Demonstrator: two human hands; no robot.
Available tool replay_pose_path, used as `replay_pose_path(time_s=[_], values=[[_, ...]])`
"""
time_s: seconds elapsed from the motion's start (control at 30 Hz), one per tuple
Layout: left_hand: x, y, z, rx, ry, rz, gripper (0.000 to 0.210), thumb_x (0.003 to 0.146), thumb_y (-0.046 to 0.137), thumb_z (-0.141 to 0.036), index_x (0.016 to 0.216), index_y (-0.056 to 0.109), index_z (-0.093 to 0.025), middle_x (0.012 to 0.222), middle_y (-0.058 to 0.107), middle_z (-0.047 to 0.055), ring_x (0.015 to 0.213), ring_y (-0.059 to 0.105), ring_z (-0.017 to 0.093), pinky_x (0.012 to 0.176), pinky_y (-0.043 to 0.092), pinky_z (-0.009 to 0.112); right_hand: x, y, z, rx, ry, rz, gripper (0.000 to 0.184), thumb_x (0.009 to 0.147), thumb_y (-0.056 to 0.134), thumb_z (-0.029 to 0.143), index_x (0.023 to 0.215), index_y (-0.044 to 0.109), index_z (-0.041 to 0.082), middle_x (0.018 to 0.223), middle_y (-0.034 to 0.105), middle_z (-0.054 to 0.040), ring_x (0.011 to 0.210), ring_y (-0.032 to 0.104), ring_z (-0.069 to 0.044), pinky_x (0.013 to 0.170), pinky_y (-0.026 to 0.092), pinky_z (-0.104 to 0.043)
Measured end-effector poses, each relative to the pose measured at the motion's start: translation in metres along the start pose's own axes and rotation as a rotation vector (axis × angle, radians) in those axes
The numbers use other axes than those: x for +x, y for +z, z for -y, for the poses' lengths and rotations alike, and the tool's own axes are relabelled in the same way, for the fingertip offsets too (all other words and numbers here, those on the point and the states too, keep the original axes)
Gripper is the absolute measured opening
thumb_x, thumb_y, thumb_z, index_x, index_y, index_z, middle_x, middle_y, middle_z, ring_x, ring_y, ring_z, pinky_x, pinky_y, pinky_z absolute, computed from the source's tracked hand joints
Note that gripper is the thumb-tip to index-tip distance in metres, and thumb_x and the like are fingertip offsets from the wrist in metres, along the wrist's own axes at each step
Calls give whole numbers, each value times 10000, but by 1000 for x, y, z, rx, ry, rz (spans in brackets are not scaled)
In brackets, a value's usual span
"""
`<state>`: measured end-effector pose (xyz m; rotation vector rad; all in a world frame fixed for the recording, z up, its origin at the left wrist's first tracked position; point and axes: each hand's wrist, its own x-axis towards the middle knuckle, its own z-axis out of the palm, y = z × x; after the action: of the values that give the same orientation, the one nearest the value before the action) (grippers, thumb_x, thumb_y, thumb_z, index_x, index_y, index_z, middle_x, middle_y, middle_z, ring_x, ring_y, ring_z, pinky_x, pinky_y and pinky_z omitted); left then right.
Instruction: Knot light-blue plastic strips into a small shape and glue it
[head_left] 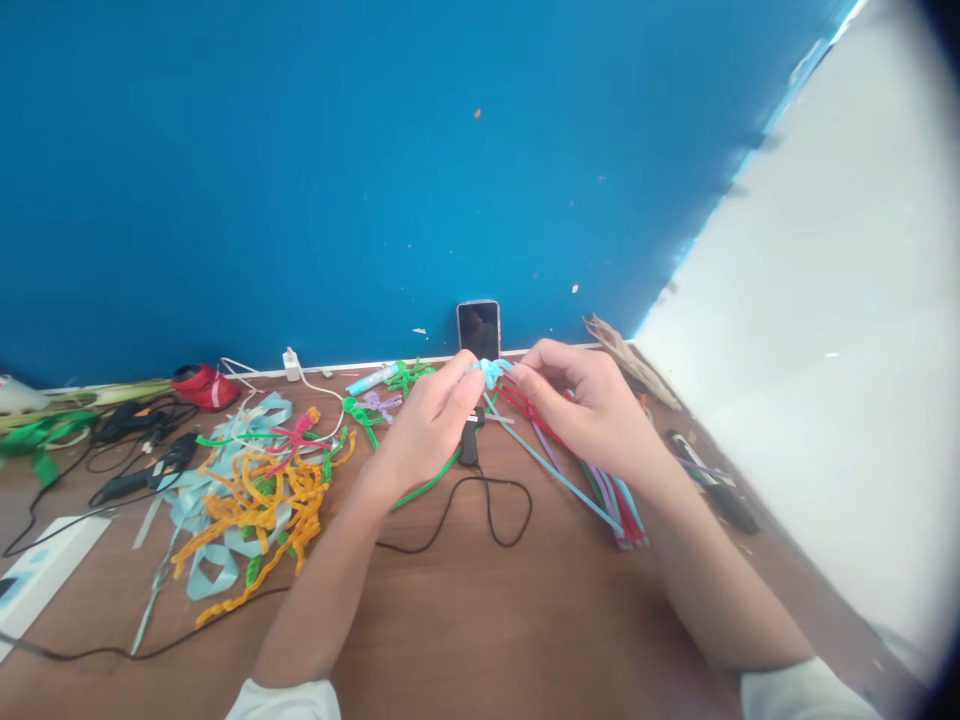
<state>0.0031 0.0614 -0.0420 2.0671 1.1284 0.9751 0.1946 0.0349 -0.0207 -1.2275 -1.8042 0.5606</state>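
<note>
A light-blue pipe cleaner (491,373), bent into a small looped knot, is held up between my two hands above the back of the table. My left hand (429,422) pinches the knot's left side between thumb and fingers. On the other side, my right hand (583,402) is closed with thumb and index finger on a short end of it. A long light-blue strand (551,462) slants down to the right from the knot. Beneath my right hand lies a bundle of straight pipe cleaners (628,505) in red, purple, green and blue, partly hidden by the wrist.
A phone (478,328) leans on the blue wall. Left lie tangled orange pipe cleaners (255,500), light-blue ribbon (214,580) and a white power strip (56,560). A black device (470,440) with a cable sits below my hands. A dark-handled cutter (724,500) lies right.
</note>
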Motion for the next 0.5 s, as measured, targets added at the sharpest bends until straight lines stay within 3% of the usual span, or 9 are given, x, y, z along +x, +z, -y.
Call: replay_pose_path(time_s=[0.13, 0.3, 0.5], values=[[0, 2, 1, 40, 5, 3, 377, 1029, 346, -523, 871, 519, -227, 723, 534, 16, 799, 566, 202, 661, 424, 315, -1, 0, 2, -3, -4, 5, 263, 956, 543, 294, 717, 556, 184, 621, 555, 21, 566, 435, -104, 544, 309, -265], [1, 3, -1, 23, 7, -45, 385, 1032, 334, -497, 798, 476, -226, 693, 487, 6, 716, 503, 179, 624, 392, 307, -1, 0, 4, -14, -16, 6, 270, 947, 545, 278, 693, 538, 187, 601, 535, 28, 557, 431, -102, 541, 312, -257], [5, 2, -8, -46, -21, 39, 373, 1027, 367, -436, 728, 348, -213, 690, 389, -17, 673, 380, 144, 620, 325, 294, 0, 1, 5, -23, -43, 17, 274, 950, 535, 278, 691, 534, 189, 603, 547, 24, 567, 448, -108, 559, 324, -262]])
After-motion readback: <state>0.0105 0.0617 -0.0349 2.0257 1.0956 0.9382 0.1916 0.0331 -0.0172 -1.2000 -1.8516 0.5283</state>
